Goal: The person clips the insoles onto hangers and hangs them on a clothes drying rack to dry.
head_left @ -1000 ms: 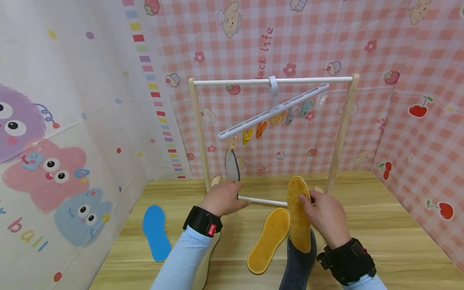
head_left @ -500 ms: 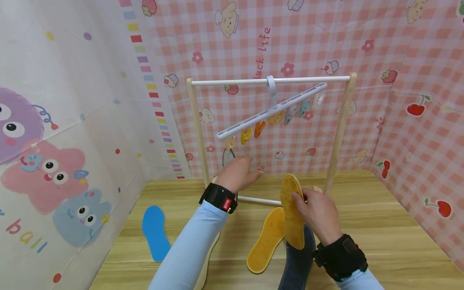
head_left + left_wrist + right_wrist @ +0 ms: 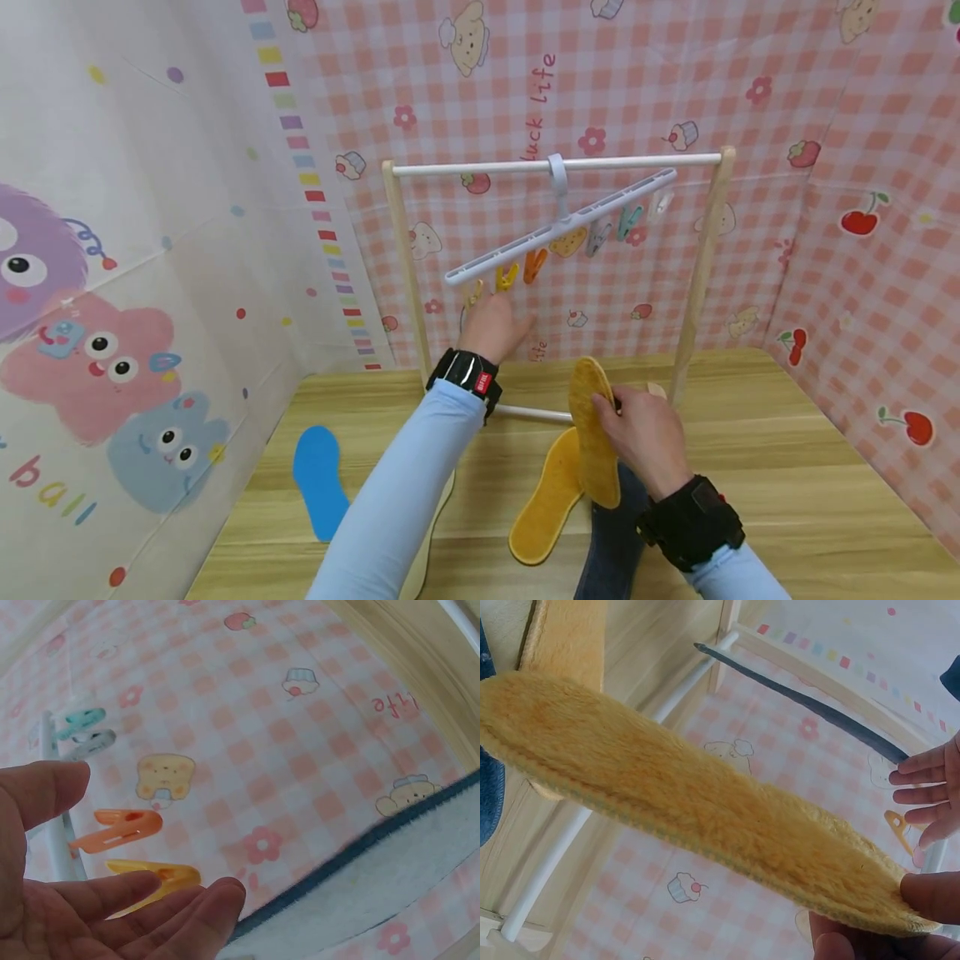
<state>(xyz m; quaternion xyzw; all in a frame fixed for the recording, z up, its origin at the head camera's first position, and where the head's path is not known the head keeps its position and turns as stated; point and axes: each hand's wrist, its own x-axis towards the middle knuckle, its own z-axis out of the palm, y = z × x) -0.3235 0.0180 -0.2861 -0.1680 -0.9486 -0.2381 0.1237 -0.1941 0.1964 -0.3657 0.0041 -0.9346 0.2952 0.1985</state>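
My right hand [image 3: 648, 433] pinches a fuzzy yellow insole [image 3: 596, 433] near its upper end, thumb on the plush face in the right wrist view. My left hand [image 3: 495, 325] is raised under the low end of a white clip hanger [image 3: 517, 247]. Its fingers, extended and apart from the thumb in the left wrist view, overlap a yellow clothespin [image 3: 180, 876] there. An orange clothespin [image 3: 124, 829] sits beside that one. From a pale yellow clothespin [image 3: 474, 293] hangs a white insole with a dark edge [image 3: 375, 892], mostly hidden behind the left hand in the head view.
The hanger tilts from the white top bar [image 3: 480, 169] of a wooden-legged rack. Grey and teal clothespins [image 3: 630, 222] hang toward its right. On the table lie a blue insole [image 3: 321, 483], another yellow insole [image 3: 542, 517], a dark insole [image 3: 611, 542] and a cream insole [image 3: 429, 546].
My left hand has risen from beside the hanging insole to the clothespins at the hanger's low end. My right hand has shifted slightly left with the yellow insole.
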